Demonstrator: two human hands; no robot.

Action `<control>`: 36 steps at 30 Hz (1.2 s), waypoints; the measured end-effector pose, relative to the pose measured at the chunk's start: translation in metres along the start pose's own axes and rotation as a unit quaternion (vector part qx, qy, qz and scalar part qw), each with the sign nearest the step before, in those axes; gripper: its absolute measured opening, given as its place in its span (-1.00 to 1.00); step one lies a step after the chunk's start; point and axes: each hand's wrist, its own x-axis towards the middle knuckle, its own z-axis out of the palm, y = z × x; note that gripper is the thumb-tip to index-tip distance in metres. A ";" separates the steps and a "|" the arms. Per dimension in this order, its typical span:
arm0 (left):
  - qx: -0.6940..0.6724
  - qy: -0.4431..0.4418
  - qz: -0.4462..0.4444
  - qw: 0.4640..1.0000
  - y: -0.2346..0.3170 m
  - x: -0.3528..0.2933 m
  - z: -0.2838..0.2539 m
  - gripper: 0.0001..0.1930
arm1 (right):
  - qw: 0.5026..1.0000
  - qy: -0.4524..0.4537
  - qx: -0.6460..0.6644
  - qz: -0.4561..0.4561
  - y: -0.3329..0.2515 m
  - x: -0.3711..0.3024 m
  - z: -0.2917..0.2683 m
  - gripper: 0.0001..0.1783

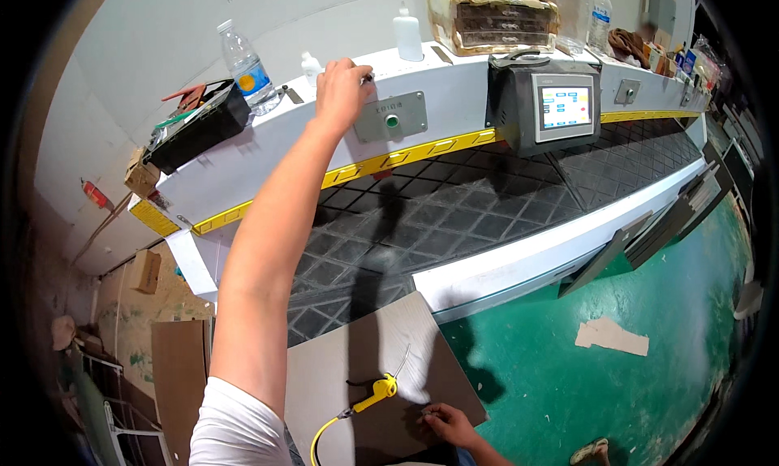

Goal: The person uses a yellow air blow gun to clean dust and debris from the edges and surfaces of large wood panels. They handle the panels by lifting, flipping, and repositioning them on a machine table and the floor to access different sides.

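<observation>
My left hand [342, 91] reaches far forward over the white machine's top ledge [280, 118], beside a small white squeeze bottle [312, 68]. Its fingers are closed; a small dark piece shows at the fingertips, too little to name. Below it sits a metal plate with a green button [393, 121]. My right hand [451, 425] is low, over the near edge of a grey-brown board [324, 377]. Those fingers are pinched together around something too small to make out. A yellow air blow gun [378, 394] with a coiled-off yellow hose lies on the board, left of my right hand.
On the ledge stand a water bottle [246, 68], a black tray of tools [199, 125], a taller squeeze bottle [408, 36] and a small drawer box [493, 19]. A touchscreen [563, 106] juts forward. Dark panels [604, 255] lean at the right; cardboard [613, 336] lies on the green floor.
</observation>
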 end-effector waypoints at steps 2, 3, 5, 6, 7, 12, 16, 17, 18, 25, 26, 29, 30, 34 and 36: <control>-0.069 0.057 0.002 0.996 -0.001 -0.013 -0.015 -0.79 | 1.000 -0.009 -0.004 -0.008 -0.003 0.001 0.003 -0.73; -0.104 0.083 0.005 0.991 0.007 -0.024 -0.029 -0.81 | 1.000 -0.014 -0.003 -0.010 -0.007 0.001 0.005 -0.73; -0.122 0.136 0.037 0.983 0.049 -0.053 -0.069 -0.80 | 0.999 -0.001 -0.006 -0.039 -0.027 0.000 0.008 -0.75; -0.222 0.116 0.004 0.968 0.068 -0.075 -0.090 -0.80 | 0.998 0.004 -0.014 -0.061 -0.048 0.000 0.012 -0.76; -0.324 0.092 -0.031 0.941 0.091 -0.103 -0.110 -0.80 | 0.996 0.013 -0.021 -0.080 -0.072 -0.003 0.015 -0.77; -0.612 -0.087 -0.270 0.738 0.160 -0.248 -0.218 -0.77 | 0.907 0.095 -0.171 -0.372 -0.248 -0.046 0.057 -0.83; -0.560 -0.105 -0.254 0.782 0.173 -0.303 -0.282 -0.69 | 0.744 0.078 -0.357 -0.560 -0.327 -0.083 0.112 -0.75; -0.550 -0.097 -0.262 0.787 0.177 -0.309 -0.299 -0.69 | 0.720 0.052 -0.394 -0.569 -0.338 -0.093 0.124 -0.74; -0.539 -0.087 -0.265 0.795 0.177 -0.314 -0.315 -0.68 | 0.691 0.026 -0.429 -0.582 -0.343 -0.097 0.136 -0.74; -0.486 -0.064 -0.248 0.835 0.175 -0.351 -0.384 -0.68 | 0.617 -0.042 -0.445 -0.648 -0.333 -0.110 0.190 -0.76; -0.485 -0.064 -0.250 0.836 0.175 -0.355 -0.390 -0.68 | 0.616 -0.057 -0.452 -0.642 -0.332 -0.113 0.195 -0.76; -0.494 -0.042 -0.241 0.835 0.173 -0.363 -0.400 -0.68 | 0.605 -0.066 -0.466 -0.642 -0.327 -0.118 0.206 -0.76; -0.498 -0.041 -0.238 0.833 0.171 -0.364 -0.404 -0.68 | 0.599 -0.062 -0.467 -0.648 -0.326 -0.119 0.209 -0.76; -0.500 -0.047 -0.230 0.833 0.170 -0.368 -0.410 -0.69 | 0.612 -0.066 -0.442 -0.653 -0.323 -0.124 0.214 -0.78; -0.488 -0.060 -0.220 0.842 0.168 -0.368 -0.413 -0.70 | 0.616 -0.080 -0.423 -0.660 -0.320 -0.124 0.214 -0.78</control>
